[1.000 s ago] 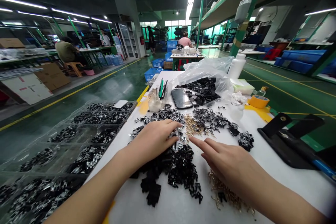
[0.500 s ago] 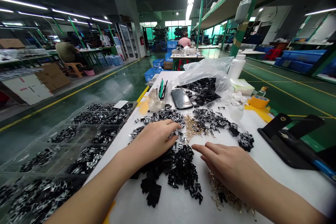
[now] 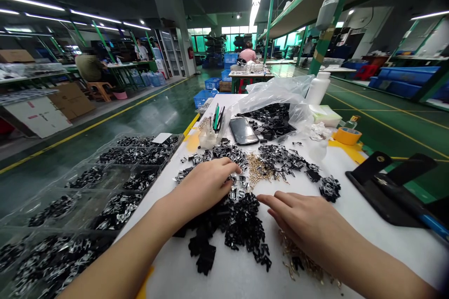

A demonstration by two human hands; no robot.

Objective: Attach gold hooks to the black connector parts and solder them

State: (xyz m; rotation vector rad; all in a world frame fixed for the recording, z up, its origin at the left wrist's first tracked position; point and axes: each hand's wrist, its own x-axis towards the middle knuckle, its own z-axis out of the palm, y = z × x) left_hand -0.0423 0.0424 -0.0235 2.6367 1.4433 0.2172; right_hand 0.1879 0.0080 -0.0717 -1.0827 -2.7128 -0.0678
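My left hand (image 3: 210,178) hovers over or rests on a heap of small silver metal clips (image 3: 242,187), fingers bent and thumb apart from them, with nothing visible between. Fingers stretched forward, my right hand (image 3: 298,212) points its index fingertip at the edge of a pile of small black plastic parts (image 3: 245,224); I cannot tell if it touches. Below that palm, partly covered, lie gold-coloured metal pins (image 3: 298,261). More gold pins (image 3: 259,168) are spread between the hands, beside black-and-silver pieces (image 3: 280,159). Flat black pieces (image 3: 205,257) lie nearer me.
A phone (image 3: 243,131), a plastic bag (image 3: 277,88) of black parts and a white bottle (image 3: 317,88) stand farther back. At right are orange tape (image 3: 347,135) and a black metal fixture (image 3: 389,196). A compartment tray (image 3: 122,180) of assembled pieces lies left. Co-workers sit beyond.
Both hands hold nearly the same pose and place. The whole view has shifted very slightly; no part has visibly been picked up or put down.
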